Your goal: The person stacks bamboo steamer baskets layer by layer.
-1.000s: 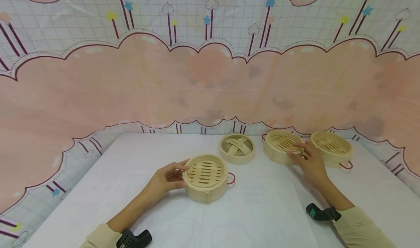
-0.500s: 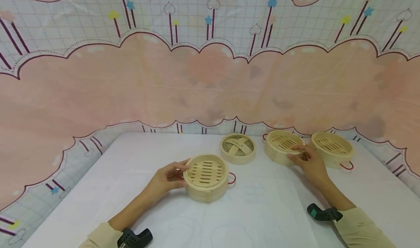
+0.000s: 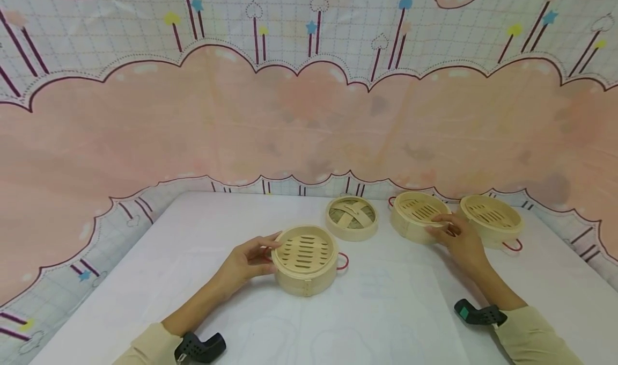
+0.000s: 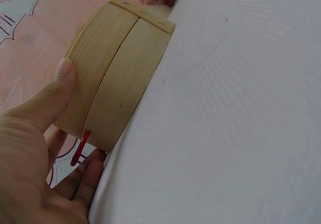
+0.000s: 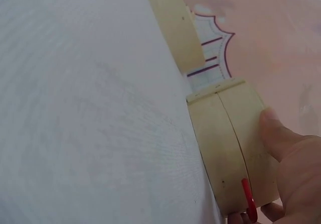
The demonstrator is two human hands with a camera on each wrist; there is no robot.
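Observation:
A round bamboo steamer basket (image 3: 306, 282) with a slatted top and red side loops sits at the middle of the table. My left hand (image 3: 247, 258) grips its left side; in the left wrist view the thumb presses the upper wall of this steamer basket (image 4: 118, 73) near a red loop. Farther back and to the right stands a second steamer basket (image 3: 409, 228). My right hand (image 3: 462, 242) holds that one by its right side, and the right wrist view has the thumb on the wall of the basket (image 5: 225, 148), the other fingers partly hidden behind it.
A bamboo lid (image 3: 351, 214) with crossed strips lies behind the left basket. At the back right, just beyond my right hand, is a third steamer basket (image 3: 491, 220). The white table (image 3: 376, 311) ends at a printed backdrop (image 3: 299, 123).
The head view has shifted slightly. Both hands keep their hold, and the baskets and lid stay in the same places on the table.

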